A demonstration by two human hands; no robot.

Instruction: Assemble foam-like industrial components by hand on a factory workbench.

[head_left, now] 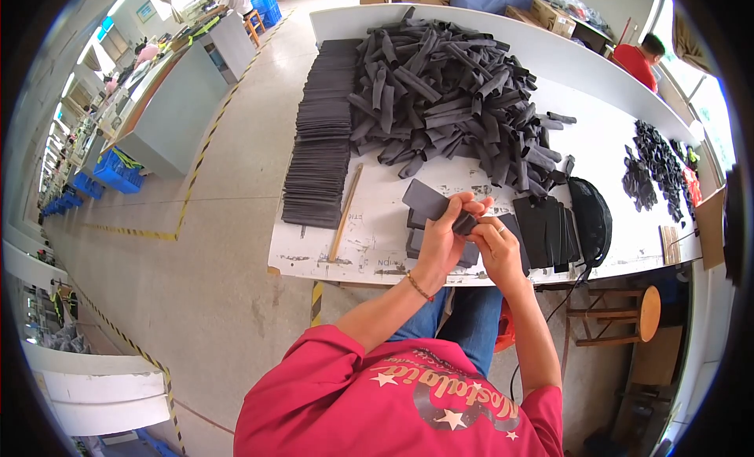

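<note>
Over the near part of the white table, both hands work on one dark grey fabric piece (428, 199). My left hand (446, 235) is closed round its middle, and the flat end sticks out to the upper left. With fingers pinched, my right hand (498, 243) grips the other end, which looks folded or tube-like. Under the hands lie more flat dark pieces (414, 245), partly hidden. A big heap of curled dark fabric pieces (448, 96) covers the far middle. To its left runs a long, neat row of stacked flat pieces (318, 143).
A wooden stick (345, 213) lies beside the row. Flat black pieces (542, 231) and a black rounded mesh item (591, 221) sit right of my hands. Small black pieces (660, 166) lie far right. A low white partition (550, 49) borders the back; a wooden stool (620, 314) stands right.
</note>
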